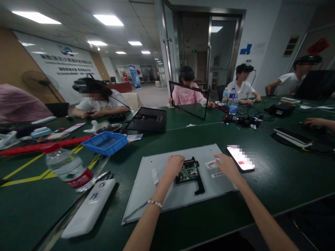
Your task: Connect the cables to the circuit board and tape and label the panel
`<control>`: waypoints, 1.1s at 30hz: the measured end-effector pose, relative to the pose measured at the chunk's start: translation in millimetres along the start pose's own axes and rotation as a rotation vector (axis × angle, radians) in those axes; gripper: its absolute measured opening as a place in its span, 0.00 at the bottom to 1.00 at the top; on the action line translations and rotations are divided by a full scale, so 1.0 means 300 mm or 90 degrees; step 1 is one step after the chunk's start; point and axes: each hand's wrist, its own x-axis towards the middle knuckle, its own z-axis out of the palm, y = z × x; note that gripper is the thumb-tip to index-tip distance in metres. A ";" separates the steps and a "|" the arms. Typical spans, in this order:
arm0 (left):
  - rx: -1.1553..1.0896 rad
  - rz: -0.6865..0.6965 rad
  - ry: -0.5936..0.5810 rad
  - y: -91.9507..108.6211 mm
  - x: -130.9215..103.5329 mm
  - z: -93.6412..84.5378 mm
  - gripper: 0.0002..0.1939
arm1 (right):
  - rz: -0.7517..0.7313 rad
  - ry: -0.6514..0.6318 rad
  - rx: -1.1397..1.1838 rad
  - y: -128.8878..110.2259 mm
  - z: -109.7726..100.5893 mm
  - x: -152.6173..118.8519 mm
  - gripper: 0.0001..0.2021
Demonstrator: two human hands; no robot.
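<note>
A flat grey metal panel (164,198) lies on the green table, with a green circuit board (188,173) in a black bracket (200,184) on its middle. My left hand (175,165) is at the left edge of the board and bracket, its fingers curled; what they hold, if anything, is hidden. Over the panel's right part, beside the white labels (210,165), is my right hand (225,165), with thumb and fingers apart and nothing between them. A white strip (155,176) lies on the panel's left side.
Left of the panel are a white power bank (90,209), a water bottle (69,167) and a blue tray (106,143). A lit phone (240,158) lies to the right. Across the table (193,139), a person in pink holds a black frame (188,101); other people sit around.
</note>
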 end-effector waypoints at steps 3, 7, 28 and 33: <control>0.019 -0.005 -0.003 0.002 0.003 0.010 0.13 | 0.004 0.004 0.018 0.006 0.015 -0.013 0.16; 0.043 -0.009 0.000 0.000 0.004 0.010 0.13 | 0.001 -0.003 0.032 0.009 0.024 -0.028 0.15; 0.038 0.007 0.045 0.022 -0.009 -0.034 0.12 | 0.070 -0.058 0.104 0.055 0.024 -0.036 0.14; 0.003 0.032 0.057 0.093 -0.070 -0.054 0.13 | 0.080 -0.060 0.083 0.070 0.032 -0.031 0.14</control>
